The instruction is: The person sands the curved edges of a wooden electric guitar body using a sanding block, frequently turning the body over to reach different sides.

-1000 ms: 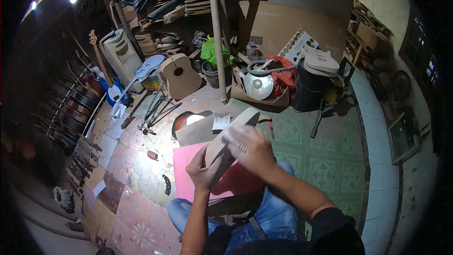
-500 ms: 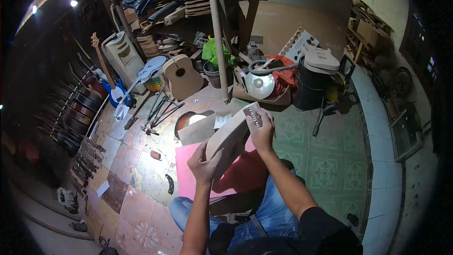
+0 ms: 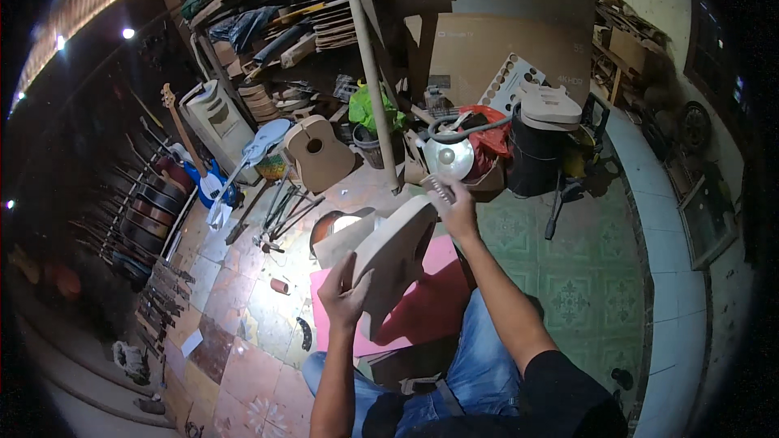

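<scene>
The wooden piece (image 3: 393,235) is pale, unpainted and thick, with a curved outline. It is held in the air at a slant, its far end higher and toward the right, its lit edge facing upward. Beside this far end is a small ridged block (image 3: 441,190), partly covered; whether they touch, I cannot tell.

Blk top (image 3: 580,396) w/ short slvs (image 3: 550,369), faded blue jeans (image 3: 488,342); forearms (image 3: 505,296) & both hands (image 3: 342,296) bare.
</scene>
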Demonstrator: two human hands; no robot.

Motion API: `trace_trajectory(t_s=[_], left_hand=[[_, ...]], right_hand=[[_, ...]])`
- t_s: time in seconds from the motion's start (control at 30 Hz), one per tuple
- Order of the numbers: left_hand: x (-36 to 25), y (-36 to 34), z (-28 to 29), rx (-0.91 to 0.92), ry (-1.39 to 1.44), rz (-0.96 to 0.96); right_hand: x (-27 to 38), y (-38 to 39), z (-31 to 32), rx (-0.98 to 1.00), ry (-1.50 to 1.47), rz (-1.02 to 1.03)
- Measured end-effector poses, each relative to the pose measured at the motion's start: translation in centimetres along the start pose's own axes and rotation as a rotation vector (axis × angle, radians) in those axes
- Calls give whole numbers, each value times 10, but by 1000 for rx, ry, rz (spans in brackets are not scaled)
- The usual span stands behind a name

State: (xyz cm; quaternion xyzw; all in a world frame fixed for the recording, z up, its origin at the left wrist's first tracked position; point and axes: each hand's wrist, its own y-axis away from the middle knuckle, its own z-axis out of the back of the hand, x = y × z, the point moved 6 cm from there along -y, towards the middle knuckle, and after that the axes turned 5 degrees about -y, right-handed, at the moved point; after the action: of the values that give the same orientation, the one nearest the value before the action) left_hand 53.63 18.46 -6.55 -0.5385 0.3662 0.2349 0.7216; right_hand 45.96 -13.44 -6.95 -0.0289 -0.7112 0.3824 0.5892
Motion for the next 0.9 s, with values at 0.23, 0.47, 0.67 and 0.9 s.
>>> trace_trajectory(t_s=[0.23,0.47,0.67,0.9], left_hand=[[-61,-50,-45,205,-654,93],[-47,-94,-99,464,-898,254],[-36,-98,-115,489,-937,288],[-22,-89,-57,645,-787,298]], right_hand=[[12,7,-9,102,45,-33],[19,9,-12,66,24,-46],[15,9,-12,73,-43,-58],[14,6,-13,117,25,-64]])
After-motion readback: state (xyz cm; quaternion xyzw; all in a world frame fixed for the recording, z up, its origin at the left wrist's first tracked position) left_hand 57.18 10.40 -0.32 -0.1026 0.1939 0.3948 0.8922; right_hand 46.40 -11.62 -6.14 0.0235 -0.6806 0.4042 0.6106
